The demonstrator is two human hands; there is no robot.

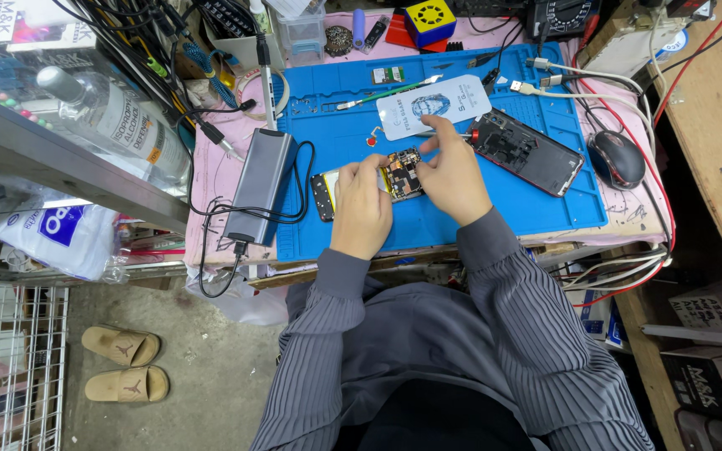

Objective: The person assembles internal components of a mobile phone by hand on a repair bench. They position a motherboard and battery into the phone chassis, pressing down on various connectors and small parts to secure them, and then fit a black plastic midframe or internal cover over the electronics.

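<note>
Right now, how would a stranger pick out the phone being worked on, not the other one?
Find the blue rubber work mat on the pink bench. Near its front edge, both hands, left hand and right hand, rest on the opened black phone. Unlike the red-trimmed phone lying alone to the right, its circuitry shows.

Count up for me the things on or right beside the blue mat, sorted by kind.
Phones: 2 (opened phone under both hands, dark phone lying right of it)
Grey power boxes: 1
White flat packets: 1
Computer mice: 1
Small green boards: 1
Total: 6
</note>
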